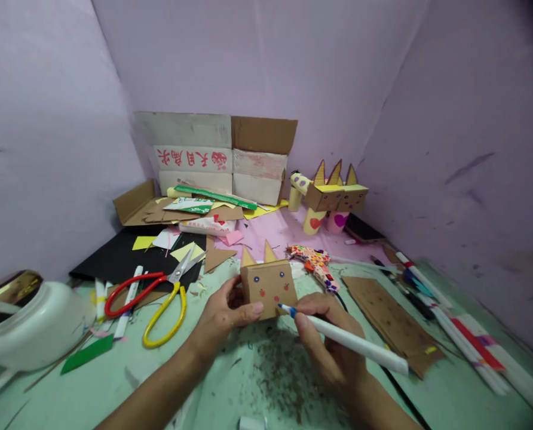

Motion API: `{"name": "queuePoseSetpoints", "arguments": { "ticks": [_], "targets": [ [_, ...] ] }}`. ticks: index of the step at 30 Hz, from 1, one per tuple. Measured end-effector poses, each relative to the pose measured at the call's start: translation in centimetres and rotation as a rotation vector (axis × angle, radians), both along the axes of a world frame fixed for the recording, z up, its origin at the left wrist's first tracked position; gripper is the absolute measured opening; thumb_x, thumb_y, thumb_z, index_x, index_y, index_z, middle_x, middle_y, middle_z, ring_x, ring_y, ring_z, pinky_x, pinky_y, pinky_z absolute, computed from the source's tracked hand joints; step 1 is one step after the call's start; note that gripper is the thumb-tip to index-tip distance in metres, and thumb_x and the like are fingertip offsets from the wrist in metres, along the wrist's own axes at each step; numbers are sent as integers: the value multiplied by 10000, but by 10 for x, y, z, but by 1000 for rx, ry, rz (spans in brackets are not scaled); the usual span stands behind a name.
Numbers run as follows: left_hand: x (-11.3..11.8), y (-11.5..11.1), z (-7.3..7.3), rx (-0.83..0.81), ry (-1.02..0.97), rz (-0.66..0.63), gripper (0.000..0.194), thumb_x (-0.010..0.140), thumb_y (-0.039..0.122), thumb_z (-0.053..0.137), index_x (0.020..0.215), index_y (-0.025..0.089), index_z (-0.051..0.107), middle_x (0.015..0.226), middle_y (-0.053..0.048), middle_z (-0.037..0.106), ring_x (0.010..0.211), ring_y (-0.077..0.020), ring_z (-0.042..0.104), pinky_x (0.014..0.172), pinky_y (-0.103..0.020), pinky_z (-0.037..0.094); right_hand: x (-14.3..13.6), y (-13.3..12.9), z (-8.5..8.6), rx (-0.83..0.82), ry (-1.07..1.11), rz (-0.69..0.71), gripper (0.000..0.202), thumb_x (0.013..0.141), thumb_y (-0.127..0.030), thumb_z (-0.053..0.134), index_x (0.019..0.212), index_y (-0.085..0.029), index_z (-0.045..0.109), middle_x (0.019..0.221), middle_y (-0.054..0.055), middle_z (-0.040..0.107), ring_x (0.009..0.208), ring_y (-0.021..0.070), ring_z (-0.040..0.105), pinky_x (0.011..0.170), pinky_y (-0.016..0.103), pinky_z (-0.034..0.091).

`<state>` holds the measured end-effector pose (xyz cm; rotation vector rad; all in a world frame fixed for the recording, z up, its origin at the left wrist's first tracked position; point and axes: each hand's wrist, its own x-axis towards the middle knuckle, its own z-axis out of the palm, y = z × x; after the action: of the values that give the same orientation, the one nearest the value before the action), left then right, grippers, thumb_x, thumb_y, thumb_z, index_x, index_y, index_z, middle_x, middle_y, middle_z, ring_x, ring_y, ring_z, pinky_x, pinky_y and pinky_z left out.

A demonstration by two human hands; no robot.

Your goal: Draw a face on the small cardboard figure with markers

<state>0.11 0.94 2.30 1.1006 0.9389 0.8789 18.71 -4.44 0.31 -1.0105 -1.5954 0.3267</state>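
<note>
A small brown cardboard box [270, 285] with two pointed ears, round eyes and red marks drawn on its front sits in my left hand [224, 316]. My left thumb presses on its lower front edge, and the other fingers are partly hidden behind it. Between the fingers of my right hand [331, 337] is a white marker [356, 343] with a blue tip section. Its point is at or very near the lower right of the box front; whether it touches, I cannot tell. A small white cap [252, 423] lies at the bottom edge of the view.
Red-and-yellow-handled scissors [165, 298] and a white jug-like vessel [37, 322] are at left. An opened carton [221, 155] stands behind. Finished-looking cardboard animals [333, 200] stand at back right. A cardboard strip [389, 322] and several markers [461, 340] lie at right.
</note>
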Motion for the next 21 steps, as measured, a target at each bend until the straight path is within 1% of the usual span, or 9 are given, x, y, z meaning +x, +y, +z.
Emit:
{"name": "queuePoseSetpoints", "arguments": {
  "ticks": [4, 7, 10, 15, 21],
  "targets": [
    [2, -2, 4, 5, -29, 3, 773, 570, 402, 809, 1230, 114, 526, 1134, -156, 677, 1095, -337, 600, 882, -394, 495, 1, 2, 1, 42, -56, -13, 57, 899, -157, 537, 914, -206, 563, 743, 30, 600, 600, 148, 582, 489, 243, 441],
    [5, -3, 8, -1, -45, 21, 767, 566, 382, 811, 1224, 115, 522, 1172, -153, 666, 1120, -334, 594, 913, -393, 490, 0, 2, 4, 80, -97, -25, 78, 885, -137, 548, 912, -209, 558, 743, 20, 596, 613, 143, 589, 526, 251, 459],
    [5, -3, 8, -9, -43, 28, 770, 556, 378, 817, 1216, 112, 524, 1159, -151, 673, 1125, -335, 592, 922, -397, 489, -1, 3, 7, 100, -103, -38, 95, 880, -123, 543, 915, -210, 552, 745, 16, 589, 604, 136, 585, 523, 248, 460],
    [4, -2, 5, -3, -57, 22, 781, 554, 381, 823, 1227, 122, 523, 1158, -154, 674, 1128, -343, 589, 915, -405, 492, -2, 2, 11, 93, -121, -48, 98, 864, -118, 549, 905, -207, 564, 735, 14, 598, 586, 136, 588, 509, 245, 463],
    [5, -5, 10, -18, -53, 24, 781, 551, 375, 820, 1223, 113, 519, 1157, -156, 672, 1122, -339, 592, 915, -395, 489, -1, 3, 10, 130, -151, -66, 98, 849, -120, 556, 893, -206, 568, 728, 16, 614, 610, 151, 613, 521, 254, 475]
  ]
}}
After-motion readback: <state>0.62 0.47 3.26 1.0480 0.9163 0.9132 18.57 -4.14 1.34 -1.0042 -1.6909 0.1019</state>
